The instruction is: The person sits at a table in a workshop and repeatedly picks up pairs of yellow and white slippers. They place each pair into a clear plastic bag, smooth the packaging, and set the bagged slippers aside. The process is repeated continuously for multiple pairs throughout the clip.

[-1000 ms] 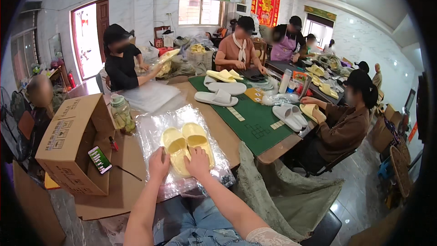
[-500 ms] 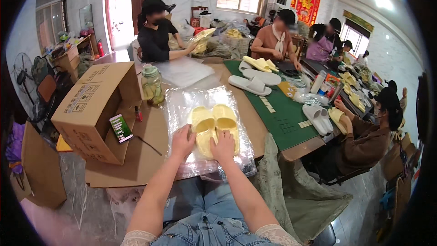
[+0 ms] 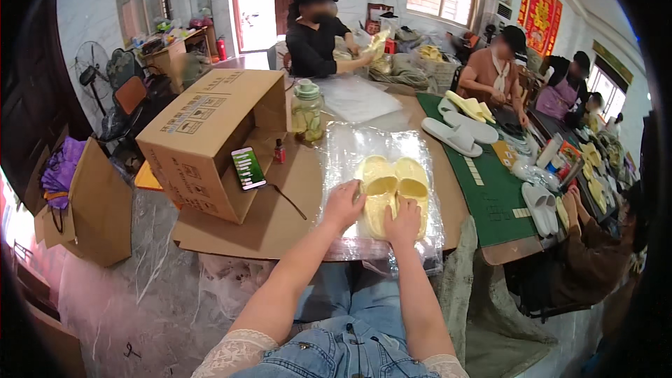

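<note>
Yellow slippers [image 3: 381, 185], side by side, toes toward twelve, lying on clear plastic bags [image 3: 350, 141] on the brown tabletop [image 3: 280, 238], and that pair is our clock's hub! Far out at nine, a purple bundle [image 3: 64, 168] fills an open carton [image 3: 105, 220]. Moving right, between nine and ten, there's the big cardboard box [image 3: 210, 115], tipped on its side, a phone [image 3: 248, 168] leaning in its mouth and a little red bottle [image 3: 280, 152] just beside. Glass jar [image 3: 306, 115] between ten and eleven! A person in black [image 3: 311, 49] works beyond, at eleven. Close in at nine, the left hand [image 3: 344, 204], fingertips right at the left slipper's outer edge; is it gripping? Can't tell from here. Right hand [image 3: 404, 220] at six, laid over the heel ends, fingers on top; can't call a firm hold there either. Across to two, grey slippers [image 3: 451, 138] on the green mat [image 3: 490, 185]; at three, a whitish pair [image 3: 539, 206], and past it a person in brown [image 3: 595, 252] between three and four.
</note>
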Action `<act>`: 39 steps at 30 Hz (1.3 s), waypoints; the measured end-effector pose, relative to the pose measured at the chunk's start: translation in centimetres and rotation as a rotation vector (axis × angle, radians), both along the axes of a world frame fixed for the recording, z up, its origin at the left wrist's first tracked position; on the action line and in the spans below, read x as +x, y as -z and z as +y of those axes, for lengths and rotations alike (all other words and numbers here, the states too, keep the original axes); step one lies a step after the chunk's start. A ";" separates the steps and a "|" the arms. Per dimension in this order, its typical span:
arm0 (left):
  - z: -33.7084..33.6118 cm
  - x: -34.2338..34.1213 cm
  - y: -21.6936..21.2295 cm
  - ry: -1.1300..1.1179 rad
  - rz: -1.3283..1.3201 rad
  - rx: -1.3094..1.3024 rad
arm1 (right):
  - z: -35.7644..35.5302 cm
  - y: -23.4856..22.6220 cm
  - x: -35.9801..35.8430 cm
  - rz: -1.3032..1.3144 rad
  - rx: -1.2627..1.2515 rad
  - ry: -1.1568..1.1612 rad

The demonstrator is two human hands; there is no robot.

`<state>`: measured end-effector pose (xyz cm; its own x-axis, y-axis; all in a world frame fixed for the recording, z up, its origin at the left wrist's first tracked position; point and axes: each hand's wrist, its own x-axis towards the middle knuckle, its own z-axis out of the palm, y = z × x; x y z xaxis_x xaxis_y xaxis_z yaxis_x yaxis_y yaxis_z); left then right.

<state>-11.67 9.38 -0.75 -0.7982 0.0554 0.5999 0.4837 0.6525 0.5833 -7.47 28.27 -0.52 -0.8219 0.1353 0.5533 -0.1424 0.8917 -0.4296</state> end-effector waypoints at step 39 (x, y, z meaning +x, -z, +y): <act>-0.1 -0.4 0.6 -0.010 0.032 -0.011 | 1.0 0.0 -0.7 -0.102 0.003 -0.059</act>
<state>-12.07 9.29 -1.30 -0.7789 0.0541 0.6248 0.4956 0.6637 0.5603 -8.17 29.23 -0.54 -0.8803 0.0833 0.4670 -0.1507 0.8843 -0.4419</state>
